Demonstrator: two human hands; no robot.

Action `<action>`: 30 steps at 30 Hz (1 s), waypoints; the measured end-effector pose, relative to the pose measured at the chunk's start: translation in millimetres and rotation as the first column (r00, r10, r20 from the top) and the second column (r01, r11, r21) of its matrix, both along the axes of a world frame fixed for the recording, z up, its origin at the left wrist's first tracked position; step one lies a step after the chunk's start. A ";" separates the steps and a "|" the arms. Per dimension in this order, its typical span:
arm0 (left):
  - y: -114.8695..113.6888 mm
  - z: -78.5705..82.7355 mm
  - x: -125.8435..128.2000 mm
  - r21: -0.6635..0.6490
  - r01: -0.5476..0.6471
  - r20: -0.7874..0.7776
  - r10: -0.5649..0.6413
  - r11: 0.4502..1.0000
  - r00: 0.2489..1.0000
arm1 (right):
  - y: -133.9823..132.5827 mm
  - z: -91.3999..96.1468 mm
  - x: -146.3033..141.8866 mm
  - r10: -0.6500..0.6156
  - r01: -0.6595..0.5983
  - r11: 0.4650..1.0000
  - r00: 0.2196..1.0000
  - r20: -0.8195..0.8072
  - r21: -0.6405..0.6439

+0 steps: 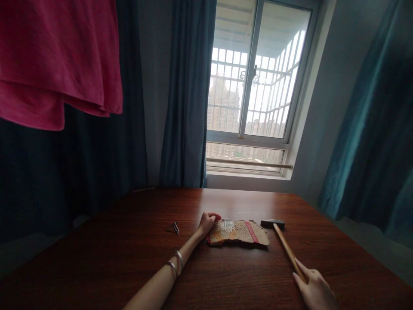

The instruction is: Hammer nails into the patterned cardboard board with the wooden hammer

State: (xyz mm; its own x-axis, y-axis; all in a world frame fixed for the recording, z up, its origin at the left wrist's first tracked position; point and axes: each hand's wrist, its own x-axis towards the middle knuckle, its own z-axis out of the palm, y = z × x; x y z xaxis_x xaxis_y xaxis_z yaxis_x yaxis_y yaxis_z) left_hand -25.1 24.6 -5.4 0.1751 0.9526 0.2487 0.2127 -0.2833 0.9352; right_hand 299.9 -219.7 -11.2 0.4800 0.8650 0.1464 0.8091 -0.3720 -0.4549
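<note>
A torn piece of cardboard (240, 232), dotted with many small holes and crossed by a pink-red stripe, lies flat on the table. Several nails (225, 222) stand upright in its left half. My left hand (208, 223) is closed at the cardboard's left edge with its fingers curled over the upper left corner; the fingertips are partly hidden. To the right, my right hand (314, 286) is wrapped round the wooden handle of a hammer (285, 243). The hammer's dark head rests on or just over the table, right of the cardboard and apart from it.
Several loose nails (174, 227) lie on the brown wooden table (145, 249), left of my left hand. Beyond the table's far edge are a barred window (253, 77) and blue curtains (190, 94). A pink cloth (58, 60) hangs at the upper left.
</note>
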 end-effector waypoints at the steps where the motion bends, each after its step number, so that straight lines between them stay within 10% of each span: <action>1: -0.6 0.6 0.0 -0.001 0.001 -0.003 -0.001 1.000 1.000 | -1.7 1.3 -2.7 0.005 -0.005 1.000 1.000 0.022 -0.006; 11: -3.4 3.1 1.3 -0.015 -0.014 -0.021 0.014 1.000 1.000 | -10.5 2.0 -24.7 -0.027 -0.019 0.995 0.896 0.443 0.098; 19: -2.3 1.6 0.6 -0.006 -0.001 -0.008 0.001 1.000 1.000 | -3.9 1.5 -29.9 -0.079 -0.030 0.965 0.914 0.397 0.262; 30: -4.8 3.8 0.3 -0.002 -0.006 -0.026 0.006 1.000 1.000 | 114.3 55.5 -119.2 0.497 -0.501 0.782 0.860 0.115 0.370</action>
State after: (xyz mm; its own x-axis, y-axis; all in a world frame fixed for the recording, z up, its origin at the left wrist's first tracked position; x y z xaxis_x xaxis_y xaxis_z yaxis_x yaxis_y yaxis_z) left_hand -24.7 19.8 -1.6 0.1761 0.9540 0.2426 0.2380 -0.2804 0.9299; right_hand 180.7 -105.4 44.3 -0.0071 0.8600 0.5102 0.8399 0.2821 -0.4637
